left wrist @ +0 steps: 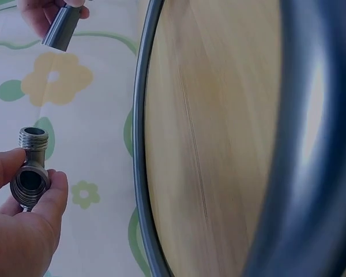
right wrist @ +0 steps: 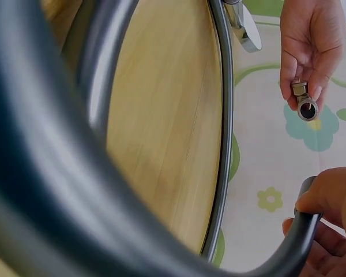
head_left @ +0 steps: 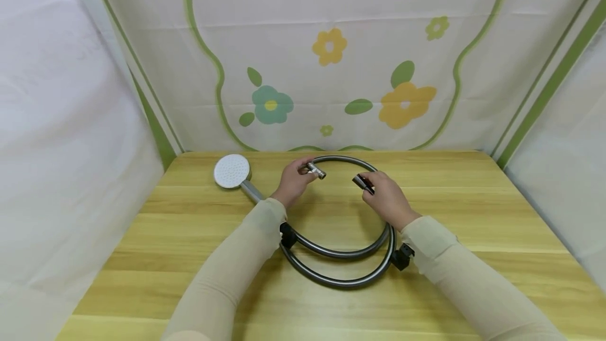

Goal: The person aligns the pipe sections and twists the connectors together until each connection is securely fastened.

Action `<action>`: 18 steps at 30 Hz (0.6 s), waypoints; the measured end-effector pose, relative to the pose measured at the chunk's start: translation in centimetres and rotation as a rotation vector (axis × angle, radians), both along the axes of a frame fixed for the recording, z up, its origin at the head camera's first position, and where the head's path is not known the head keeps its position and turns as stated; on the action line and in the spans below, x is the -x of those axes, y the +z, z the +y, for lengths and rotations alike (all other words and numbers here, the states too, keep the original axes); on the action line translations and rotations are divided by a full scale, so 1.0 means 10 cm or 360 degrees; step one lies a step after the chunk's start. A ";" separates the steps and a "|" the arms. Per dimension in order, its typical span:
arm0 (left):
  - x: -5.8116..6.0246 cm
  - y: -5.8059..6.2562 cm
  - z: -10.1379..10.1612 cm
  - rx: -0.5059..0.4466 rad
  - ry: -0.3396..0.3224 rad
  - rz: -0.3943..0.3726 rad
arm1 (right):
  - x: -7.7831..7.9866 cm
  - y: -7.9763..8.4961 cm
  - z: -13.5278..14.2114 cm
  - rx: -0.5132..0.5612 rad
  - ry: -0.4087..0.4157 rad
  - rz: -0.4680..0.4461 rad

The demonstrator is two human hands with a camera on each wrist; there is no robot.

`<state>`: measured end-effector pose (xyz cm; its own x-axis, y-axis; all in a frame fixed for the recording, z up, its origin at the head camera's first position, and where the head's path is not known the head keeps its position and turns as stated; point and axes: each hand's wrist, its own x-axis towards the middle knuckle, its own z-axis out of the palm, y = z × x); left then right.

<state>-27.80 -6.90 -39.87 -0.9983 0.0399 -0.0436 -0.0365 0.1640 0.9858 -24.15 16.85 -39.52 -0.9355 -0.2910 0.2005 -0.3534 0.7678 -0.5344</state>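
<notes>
My left hand (head_left: 292, 180) pinches a small silver T-shaped pipe fitting (head_left: 316, 170) between thumb and fingers, above the far part of the table. In the left wrist view, the fitting (left wrist: 33, 157) shows a threaded end and an open round port. My right hand (head_left: 390, 200) grips the dark grey shower hose (head_left: 347, 283) just behind its conical end nut (head_left: 361, 181). That nut (left wrist: 61, 29) points toward the fitting, with a gap between them. The hose lies in loops below both hands, and near the wrist cameras it looks large and blurred.
A hand shower (head_left: 231, 171) with a white face and grey handle lies at the far left of the wooden table (head_left: 170, 257), partly behind the left forearm. A flowered white curtain (head_left: 331, 88) hangs behind the table, with white cloth on both sides.
</notes>
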 end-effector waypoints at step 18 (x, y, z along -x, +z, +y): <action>-0.05 0.01 -0.14 -0.0008 0.0083 -0.0017 | 0.11 -0.03 -0.16 -0.0040 0.0061 0.0029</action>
